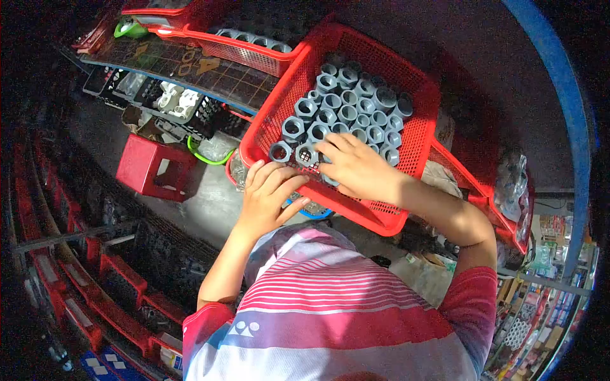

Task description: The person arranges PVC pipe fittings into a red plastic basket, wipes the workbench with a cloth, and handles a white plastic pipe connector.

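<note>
A red mesh basket [416,149] holds several grey pipe fittings [347,113] with hex rims, standing with their round openings up. My right hand [356,166] reaches into the basket near its front, fingers curled over the fittings at the lower middle; its fingertips are partly hidden, and whatever they grip cannot be made out. My left hand [272,193] rests on the basket's near left rim, fingers spread and holding nothing. Two fittings stand just beyond its fingertips, in the basket's near left corner.
Another red basket [235,49] with fittings sits on a patterned table [190,70] at upper left. Below are black crates [168,101] with white parts, and a red stool [155,166]. Red bins [95,286] line the lower left. Stocked shelves [534,317] stand at right.
</note>
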Motion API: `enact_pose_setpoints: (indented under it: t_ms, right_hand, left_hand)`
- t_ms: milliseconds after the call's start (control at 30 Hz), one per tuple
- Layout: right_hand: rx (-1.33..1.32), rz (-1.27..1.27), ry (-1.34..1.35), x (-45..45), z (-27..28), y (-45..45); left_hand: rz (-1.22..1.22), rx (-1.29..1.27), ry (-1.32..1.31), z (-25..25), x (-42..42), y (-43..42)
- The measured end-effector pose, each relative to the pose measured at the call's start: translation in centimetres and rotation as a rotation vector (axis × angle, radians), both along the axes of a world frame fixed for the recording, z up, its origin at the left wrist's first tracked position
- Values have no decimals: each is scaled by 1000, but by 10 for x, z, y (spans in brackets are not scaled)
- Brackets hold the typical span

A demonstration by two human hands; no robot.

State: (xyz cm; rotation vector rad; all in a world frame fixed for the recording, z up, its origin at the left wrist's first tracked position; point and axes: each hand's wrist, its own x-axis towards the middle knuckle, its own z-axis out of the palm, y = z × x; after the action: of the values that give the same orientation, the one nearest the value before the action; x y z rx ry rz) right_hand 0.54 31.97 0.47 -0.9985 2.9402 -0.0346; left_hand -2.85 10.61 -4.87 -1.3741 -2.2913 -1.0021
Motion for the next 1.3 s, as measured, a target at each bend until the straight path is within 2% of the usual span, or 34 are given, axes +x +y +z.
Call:
enact_pose_setpoints:
  t_ms: [33,100,200,433,533,733,833,900,967,1033,1100,1233,1300]
  right_hand:
    - [-2,-4,0,0,3,-1]
    - [195,29,90,1,7,-2]
    - [253,37,110,2,2,-5]
    - [205,-27,110,5,-3,-2]
    - [-2,-78,-11,13,6,1]
    - [-226,-258,218,33,43,38]
    - [-271,-491,342,57,52,84]
    - [-227,-771,406,76,41,117]
    - [-173,-1077,281,100,32,149]
    - [-199,-1093,396,125,19,166]
    - [-210,-1003,620,155,17,170]
    - [-307,-1099,716,199,1,161]
    - [-364,-1114,825,217,-12,150]
  left_hand:
    - [-2,3,4,0,0,0]
    - [-4,5,7,-1,0,0]
    - [-9,11,19,-4,0,1]
    - [7,10,21,-3,1,0]
    - [0,8,21,-1,1,1]
    - [8,-43,-20,8,4,0]
    - [-10,-48,-110,21,4,1]
    - [-66,-72,-174,35,2,5]
    - [-167,-99,-123,55,-3,17]
    - [-271,-158,-35,72,-8,32]
    - [-420,-196,-10,87,-12,52]
    - [-564,-347,142,111,-14,92]
    - [-654,-346,178,121,-15,117]
